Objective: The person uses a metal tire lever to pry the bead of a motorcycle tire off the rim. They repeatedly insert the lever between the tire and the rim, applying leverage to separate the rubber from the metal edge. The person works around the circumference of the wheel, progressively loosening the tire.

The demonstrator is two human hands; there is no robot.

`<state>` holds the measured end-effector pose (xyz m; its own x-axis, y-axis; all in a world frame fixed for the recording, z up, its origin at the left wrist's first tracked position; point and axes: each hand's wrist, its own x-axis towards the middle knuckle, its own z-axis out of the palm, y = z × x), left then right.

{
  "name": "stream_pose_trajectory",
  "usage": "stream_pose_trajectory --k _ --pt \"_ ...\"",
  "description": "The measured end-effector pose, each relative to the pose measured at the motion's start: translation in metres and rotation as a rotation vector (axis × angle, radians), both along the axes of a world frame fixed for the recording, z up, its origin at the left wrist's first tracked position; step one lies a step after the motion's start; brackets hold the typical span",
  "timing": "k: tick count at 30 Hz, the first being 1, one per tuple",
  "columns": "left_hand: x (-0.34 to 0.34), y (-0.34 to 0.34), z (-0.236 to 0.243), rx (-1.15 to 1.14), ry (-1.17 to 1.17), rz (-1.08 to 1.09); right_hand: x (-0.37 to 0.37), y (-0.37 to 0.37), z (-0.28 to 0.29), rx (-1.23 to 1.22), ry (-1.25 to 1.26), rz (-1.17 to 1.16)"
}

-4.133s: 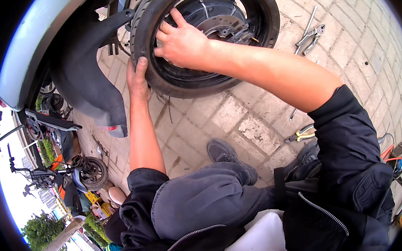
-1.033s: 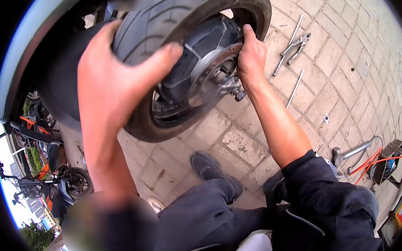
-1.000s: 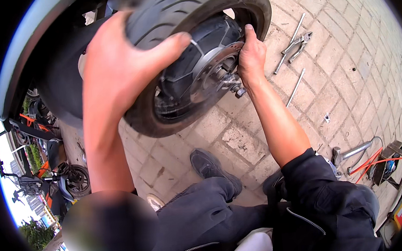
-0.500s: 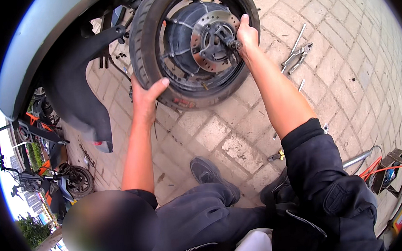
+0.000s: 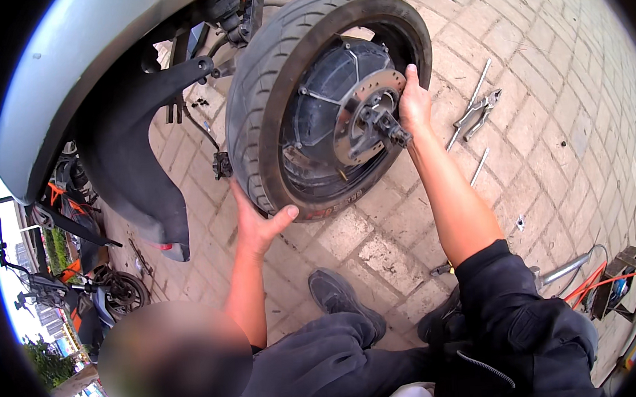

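A motor-scooter wheel [image 5: 319, 104] with a black tyre, a dark hub motor and a perforated brake disc [image 5: 350, 131] is tilted between my hands. Its tread faces left, and a bolted axle end [image 5: 399, 137] sticks out towards me. At the tyre's lower left edge, my left hand [image 5: 260, 230] grips it with the thumb on the near sidewall. My right hand [image 5: 415, 109] holds the right rim beside the disc, thumb up and fingers hidden behind. Whether the tyre touches the paving is hard to tell.
Left of the wheel are a black mudguard [image 5: 126, 159] and a pale body panel [image 5: 70, 75]. Locking pliers [image 5: 482, 114] and metal rods lie on the paving at right. An orange cable [image 5: 593, 283] runs near a wooden box. A parked two-wheeler [image 5: 98, 299] stands far left.
The wheel has moved right and nearer to me, both hands still on it. It has turned, so more of its tread shows. The view has shifted slightly.
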<state>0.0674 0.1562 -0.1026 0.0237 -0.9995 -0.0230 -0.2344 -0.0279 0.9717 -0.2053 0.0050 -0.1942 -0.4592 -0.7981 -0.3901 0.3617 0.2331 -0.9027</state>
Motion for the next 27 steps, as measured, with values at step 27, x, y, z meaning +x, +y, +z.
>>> stream_pose_trajectory --k 27 --pt "0.050 -0.002 -0.047 0.067 0.326 0.120 -0.064 0.011 0.011 0.092 0.375 0.495"
